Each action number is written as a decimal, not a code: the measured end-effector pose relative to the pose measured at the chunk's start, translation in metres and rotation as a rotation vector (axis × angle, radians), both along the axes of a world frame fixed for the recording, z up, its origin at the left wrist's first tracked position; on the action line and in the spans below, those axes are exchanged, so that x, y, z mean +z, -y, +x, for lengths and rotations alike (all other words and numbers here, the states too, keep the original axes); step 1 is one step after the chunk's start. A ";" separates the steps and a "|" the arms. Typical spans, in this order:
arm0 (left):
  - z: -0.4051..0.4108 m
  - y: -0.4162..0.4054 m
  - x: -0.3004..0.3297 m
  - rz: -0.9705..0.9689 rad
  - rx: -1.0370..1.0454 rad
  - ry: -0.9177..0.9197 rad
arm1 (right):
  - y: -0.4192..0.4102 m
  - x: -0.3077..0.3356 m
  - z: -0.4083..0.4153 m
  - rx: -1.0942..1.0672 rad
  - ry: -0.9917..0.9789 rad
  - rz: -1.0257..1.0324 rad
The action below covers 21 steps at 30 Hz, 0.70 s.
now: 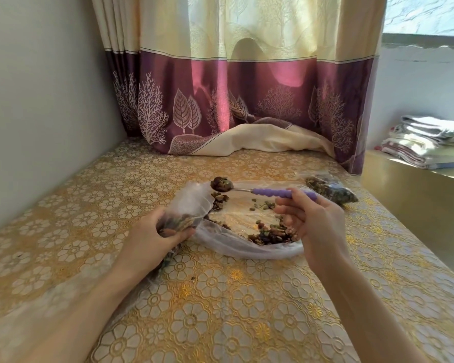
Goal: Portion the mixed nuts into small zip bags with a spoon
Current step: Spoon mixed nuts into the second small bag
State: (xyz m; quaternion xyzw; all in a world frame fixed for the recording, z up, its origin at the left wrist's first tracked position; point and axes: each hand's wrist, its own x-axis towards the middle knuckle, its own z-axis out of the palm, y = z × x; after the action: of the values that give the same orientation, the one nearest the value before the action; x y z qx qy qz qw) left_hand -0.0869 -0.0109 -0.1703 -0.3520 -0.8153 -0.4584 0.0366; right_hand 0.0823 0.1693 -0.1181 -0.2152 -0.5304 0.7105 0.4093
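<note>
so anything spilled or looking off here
A few stray bits lie on the tablecloth just right of the left forearm, outside the big bag. The heaped spoon could also shed some.

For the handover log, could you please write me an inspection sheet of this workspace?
Surface: table under a yellow floral cover.
Job's things: heaped spoon above the big bag of nuts; small bag partly filled; filled bag behind.
Clutter: a few stray nuts by the left wrist.
Grippers: left hand grips the small bag; right hand holds the spoon handle.
Cables: nothing seen.
Surroundings: curtain, wall, folded towels.
</note>
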 end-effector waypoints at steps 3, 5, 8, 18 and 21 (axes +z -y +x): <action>0.000 -0.001 0.000 0.006 0.002 -0.016 | 0.005 0.005 0.002 0.028 -0.036 0.073; 0.001 -0.001 0.000 0.015 -0.009 -0.003 | 0.010 0.006 0.003 0.055 -0.045 0.138; 0.001 -0.001 0.001 0.035 -0.015 0.039 | 0.017 0.006 0.002 0.113 -0.049 0.271; 0.000 -0.002 -0.001 0.062 -0.035 0.024 | 0.005 -0.001 0.000 0.224 -0.084 0.288; 0.001 -0.001 0.000 0.056 -0.035 0.032 | -0.012 -0.003 0.001 0.130 -0.118 0.104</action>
State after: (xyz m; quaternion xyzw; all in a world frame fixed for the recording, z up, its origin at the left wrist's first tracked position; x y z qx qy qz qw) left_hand -0.0862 -0.0103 -0.1702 -0.3578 -0.7963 -0.4871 0.0255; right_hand 0.0836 0.1812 -0.1206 -0.1166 -0.5542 0.7187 0.4034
